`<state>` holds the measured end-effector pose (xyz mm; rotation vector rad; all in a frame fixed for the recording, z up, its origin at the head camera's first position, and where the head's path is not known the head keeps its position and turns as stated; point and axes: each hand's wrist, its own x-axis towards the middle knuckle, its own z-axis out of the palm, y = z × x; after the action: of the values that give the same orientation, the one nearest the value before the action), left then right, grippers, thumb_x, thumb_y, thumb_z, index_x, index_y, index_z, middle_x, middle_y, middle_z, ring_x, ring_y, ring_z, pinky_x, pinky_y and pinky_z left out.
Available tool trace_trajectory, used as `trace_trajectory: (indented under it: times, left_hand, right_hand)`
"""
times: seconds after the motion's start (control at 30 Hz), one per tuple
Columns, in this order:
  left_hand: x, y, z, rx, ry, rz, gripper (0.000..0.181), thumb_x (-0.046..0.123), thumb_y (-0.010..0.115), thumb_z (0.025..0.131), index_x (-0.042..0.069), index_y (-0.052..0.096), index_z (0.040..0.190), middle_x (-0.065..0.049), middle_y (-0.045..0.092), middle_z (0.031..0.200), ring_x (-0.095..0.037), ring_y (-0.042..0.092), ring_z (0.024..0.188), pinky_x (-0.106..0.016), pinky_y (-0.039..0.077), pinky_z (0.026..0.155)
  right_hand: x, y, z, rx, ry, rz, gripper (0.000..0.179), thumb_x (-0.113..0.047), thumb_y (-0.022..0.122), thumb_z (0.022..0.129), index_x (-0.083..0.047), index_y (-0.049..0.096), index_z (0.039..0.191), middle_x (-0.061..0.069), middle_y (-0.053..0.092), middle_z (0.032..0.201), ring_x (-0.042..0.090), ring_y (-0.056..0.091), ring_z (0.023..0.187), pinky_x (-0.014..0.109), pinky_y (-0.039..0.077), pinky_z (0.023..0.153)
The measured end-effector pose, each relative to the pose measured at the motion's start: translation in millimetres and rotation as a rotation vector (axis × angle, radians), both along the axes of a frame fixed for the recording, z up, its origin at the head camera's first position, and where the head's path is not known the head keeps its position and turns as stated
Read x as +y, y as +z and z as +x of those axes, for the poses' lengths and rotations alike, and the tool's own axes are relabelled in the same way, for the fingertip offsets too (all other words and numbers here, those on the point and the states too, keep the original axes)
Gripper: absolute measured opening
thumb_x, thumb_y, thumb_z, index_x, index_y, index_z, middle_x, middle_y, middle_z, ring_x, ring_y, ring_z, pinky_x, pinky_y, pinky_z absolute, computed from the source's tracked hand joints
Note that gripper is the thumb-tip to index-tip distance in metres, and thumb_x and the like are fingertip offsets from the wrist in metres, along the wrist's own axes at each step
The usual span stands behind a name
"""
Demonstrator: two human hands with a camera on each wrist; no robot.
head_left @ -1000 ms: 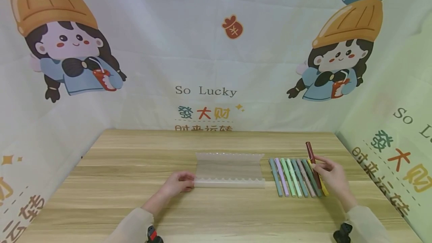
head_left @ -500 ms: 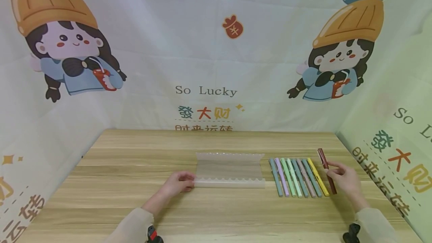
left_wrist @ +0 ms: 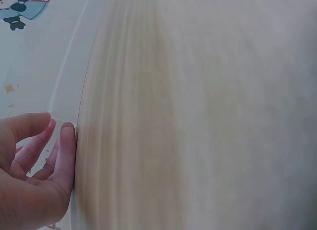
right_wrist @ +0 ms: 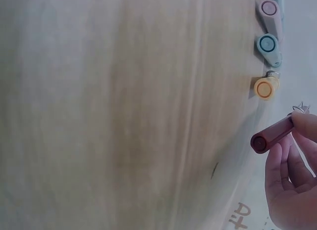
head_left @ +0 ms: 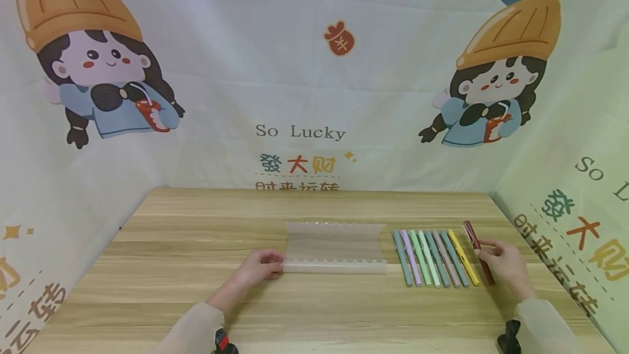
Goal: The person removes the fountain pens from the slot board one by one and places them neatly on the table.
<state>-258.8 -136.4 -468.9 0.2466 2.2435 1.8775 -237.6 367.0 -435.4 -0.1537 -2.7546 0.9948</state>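
My right hand (head_left: pixel 507 262) pinches a dark red pen (head_left: pixel 486 273) between thumb and fingers, just right of the row of pens. In the right wrist view the red pen (right_wrist: pixel 272 135) slants, its round end towards the camera, beside the yellow pen (right_wrist: pixel 265 89). At its left end, a translucent plastic pen holder (head_left: pixel 339 267) with scalloped edges is pinched by my left hand (head_left: pixel 259 265). The left wrist view has the left hand (left_wrist: pixel 42 170) with thumb and fingertips close together; the holder hardly shows there.
Between the holder and my right hand lies a row of several pens, with a purple pen (head_left: pixel 411 258), a mauve pen (head_left: pixel 448 261) and a yellow pen (head_left: pixel 464 259) among them. The wooden table (head_left: pixel 314 316) meets a printed cloth (head_left: pixel 221 97) at its back and sides.
My right hand has carried the red pen from over the row's right end to beyond the yellow pen, and lowered it slightly. The left hand and holder stay put.
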Motion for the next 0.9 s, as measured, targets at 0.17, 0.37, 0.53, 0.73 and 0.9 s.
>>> trace_trajectory:
  times: [0.17, 0.37, 0.53, 0.73, 0.9]
  left_hand:
    - [-0.4, 0.8, 0.9, 0.003, -0.006, -0.006, 0.022, -0.006, 0.057, 0.08, -0.014, 0.054, 0.1, -0.007, 0.058, 0.085, -0.014, 0.056, 0.075, -0.03, 0.052, 0.068]
    - [-0.6, 0.9, 1.1, 0.002, -0.006, -0.005, 0.022, -0.005, 0.058, 0.08, -0.014, 0.054, 0.1, -0.007, 0.059, 0.084, -0.015, 0.056, 0.075, -0.031, 0.052, 0.069]
    - [-0.1, 0.8, 0.8, 0.0, -0.004, -0.005, 0.022, -0.006, 0.057, 0.08, -0.015, 0.054, 0.1, -0.007, 0.059, 0.085, -0.014, 0.056, 0.075, -0.03, 0.051, 0.069]
    - [0.1, 1.2, 1.3, 0.003, 0.003, -0.009, 0.021, -0.006, 0.057, 0.08, -0.015, 0.054, 0.1, -0.007, 0.059, 0.085, -0.015, 0.056, 0.075, -0.03, 0.051, 0.069]
    - [0.2, 1.4, 1.2, 0.001, 0.0, -0.007, 0.022, -0.006, 0.057, 0.08, -0.015, 0.054, 0.1, -0.008, 0.059, 0.085, -0.015, 0.057, 0.076, -0.03, 0.051, 0.069]
  right_hand:
    - [2.3, -3.0, -2.8, -0.029, -0.006, -0.018, 0.04, -0.016, 0.055, 0.085, 0.011, 0.05, 0.113, 0.029, 0.057, 0.094, 0.043, 0.052, 0.086, 0.051, 0.043, 0.07]
    - [5.6, -7.4, -6.0, -0.036, -0.006, -0.002, 0.037, -0.015, 0.057, 0.083, 0.01, 0.053, 0.11, 0.024, 0.058, 0.087, 0.037, 0.053, 0.078, 0.04, 0.045, 0.06]
    - [6.2, -10.1, -7.5, -0.048, 0.007, 0.004, 0.037, -0.016, 0.058, 0.083, 0.009, 0.055, 0.109, 0.025, 0.058, 0.086, 0.035, 0.054, 0.076, 0.037, 0.045, 0.056]
    - [4.6, -9.0, -9.5, -0.06, 0.01, 0.021, 0.035, -0.015, 0.059, 0.083, 0.009, 0.056, 0.108, 0.025, 0.059, 0.086, 0.034, 0.054, 0.075, 0.036, 0.045, 0.056]
    - [4.2, -11.1, -12.1, -0.063, 0.013, 0.029, 0.032, -0.013, 0.059, 0.082, 0.009, 0.058, 0.105, 0.025, 0.06, 0.086, 0.034, 0.055, 0.076, 0.035, 0.045, 0.057]
